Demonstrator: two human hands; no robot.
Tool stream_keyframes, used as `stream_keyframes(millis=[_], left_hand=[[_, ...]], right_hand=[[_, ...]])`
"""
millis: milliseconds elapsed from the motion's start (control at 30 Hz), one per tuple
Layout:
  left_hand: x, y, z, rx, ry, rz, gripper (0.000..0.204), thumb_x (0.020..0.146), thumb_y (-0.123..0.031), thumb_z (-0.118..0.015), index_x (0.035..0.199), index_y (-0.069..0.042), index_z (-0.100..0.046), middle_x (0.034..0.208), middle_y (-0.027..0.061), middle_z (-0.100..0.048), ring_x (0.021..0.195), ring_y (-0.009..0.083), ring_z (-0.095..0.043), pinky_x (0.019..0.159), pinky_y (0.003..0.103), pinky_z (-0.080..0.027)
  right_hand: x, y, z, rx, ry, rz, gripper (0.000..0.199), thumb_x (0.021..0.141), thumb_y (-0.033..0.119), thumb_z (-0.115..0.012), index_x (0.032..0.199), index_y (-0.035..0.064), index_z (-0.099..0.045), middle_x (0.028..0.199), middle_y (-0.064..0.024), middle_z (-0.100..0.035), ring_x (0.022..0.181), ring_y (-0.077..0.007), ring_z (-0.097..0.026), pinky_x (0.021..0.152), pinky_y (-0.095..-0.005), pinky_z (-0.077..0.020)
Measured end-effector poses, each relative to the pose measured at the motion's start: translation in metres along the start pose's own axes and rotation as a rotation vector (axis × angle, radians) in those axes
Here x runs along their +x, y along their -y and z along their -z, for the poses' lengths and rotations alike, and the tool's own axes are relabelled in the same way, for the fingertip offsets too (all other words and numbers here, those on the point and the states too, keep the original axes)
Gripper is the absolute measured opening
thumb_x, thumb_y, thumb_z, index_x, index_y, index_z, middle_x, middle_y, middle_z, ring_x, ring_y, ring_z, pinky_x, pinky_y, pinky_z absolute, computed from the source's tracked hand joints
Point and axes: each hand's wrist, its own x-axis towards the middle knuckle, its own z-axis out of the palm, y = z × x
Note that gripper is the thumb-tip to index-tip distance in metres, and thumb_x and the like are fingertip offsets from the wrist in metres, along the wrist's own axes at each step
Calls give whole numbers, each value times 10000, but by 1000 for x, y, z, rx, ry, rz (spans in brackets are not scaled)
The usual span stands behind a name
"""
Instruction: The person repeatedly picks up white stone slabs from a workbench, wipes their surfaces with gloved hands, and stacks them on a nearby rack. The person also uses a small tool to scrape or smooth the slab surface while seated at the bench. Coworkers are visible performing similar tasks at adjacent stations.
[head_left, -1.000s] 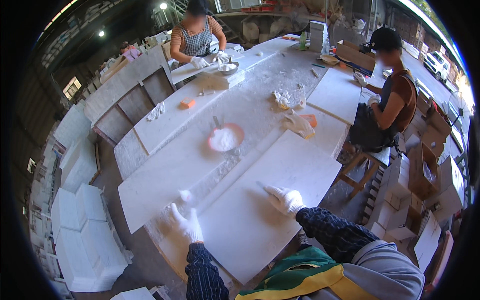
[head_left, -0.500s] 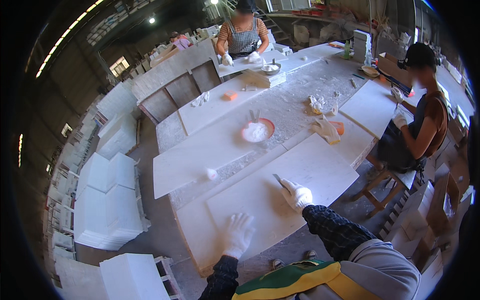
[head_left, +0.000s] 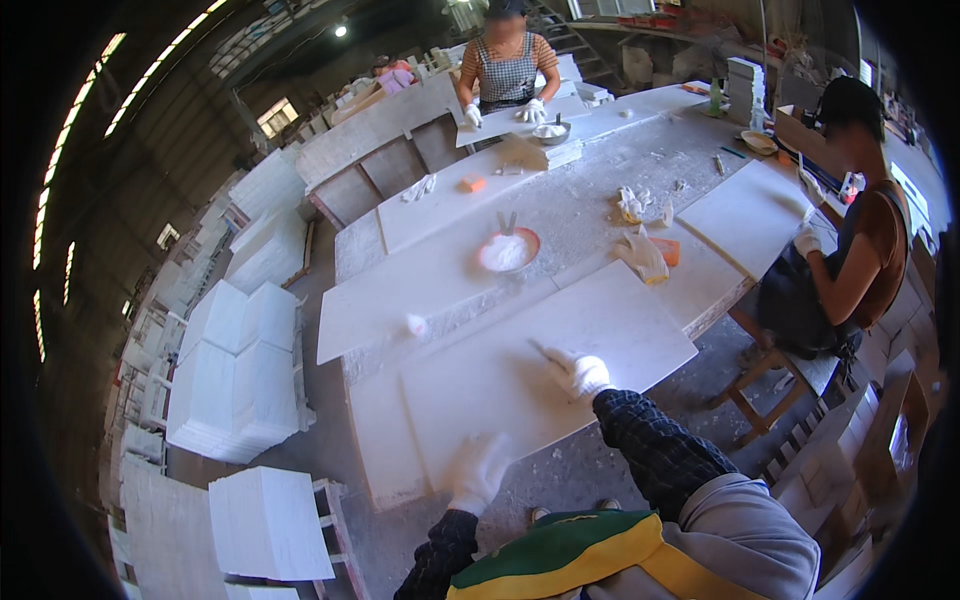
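Observation:
A broad white stone slab (head_left: 480,390) lies on the table in front of me. My right hand (head_left: 582,376), in a white knit glove, is closed around a thin flat-bladed scraper (head_left: 543,350). The scraper's blade points left and away, low over the slab; blur hides whether it touches. Near the slab's front edge, my left hand (head_left: 480,470) is also gloved, fingers stretched out and holding nothing. Motion smears its fingertips, and contact with the slab is unclear. Farther off, an orange-rimmed bowl (head_left: 532,240) holds white powder or paste, with metal tools standing in it.
A small whitish lump (head_left: 417,325) rests beyond the slab. Crumpled gloves (head_left: 640,255) lie beside an orange block (head_left: 667,252). One person (head_left: 508,75) works across the table; another (head_left: 865,220) sits at right on a wooden stool (head_left: 765,375). White slab stacks (head_left: 235,375) stand left.
The whole view has shifted and tilted slightly. The scraper blade now lies at a flatter angle in my right hand. My left hand remains over the slab's near edge, its fingers more blurred.

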Motion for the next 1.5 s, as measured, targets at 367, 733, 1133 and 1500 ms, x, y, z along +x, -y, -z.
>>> stream_keyframes(millis=[367, 733, 1133, 1500], left_hand=[[3, -10, -13, 41, -114, 245, 694, 813, -359, -844, 1390, -58, -602, 1401, 177, -610, 1308, 357, -572, 1125, 466, -437], [9, -15, -16, 270, -63, 116, 786, 719, -539, -854, 1334, -104, -629, 1384, 127, -619, 1333, 360, -530, 1151, 514, -387], [10, -7, -19, 271, -73, 40, 759, 745, -565, -836, 1284, -66, -648, 1295, 142, -668, 1269, 355, -581, 1122, 509, -426], [12, -3, -19, 295, -110, -12, 739, 723, -550, -850, 1237, -54, -662, 1249, 147, -684, 1221, 361, -605, 1080, 500, -459]], right_hand=[[2, -9, 20, -15, -24, -155, 363, 970, 269, -666, 1312, 150, -672, 1226, -145, -725, 1113, -352, -689, 963, -416, -551], [0, -11, 15, -75, -97, -89, 360, 972, 271, -645, 1307, 142, -673, 1169, -172, -731, 1047, -378, -701, 902, -440, -565], [-70, -36, 49, -218, -397, -59, 339, 933, 186, -692, 1262, 101, -696, 952, -162, -725, 859, -376, -707, 752, -441, -569], [-64, -43, 41, -269, -487, -16, 339, 916, 166, -714, 1251, 115, -706, 917, -161, -718, 805, -375, -699, 715, -455, -566]])
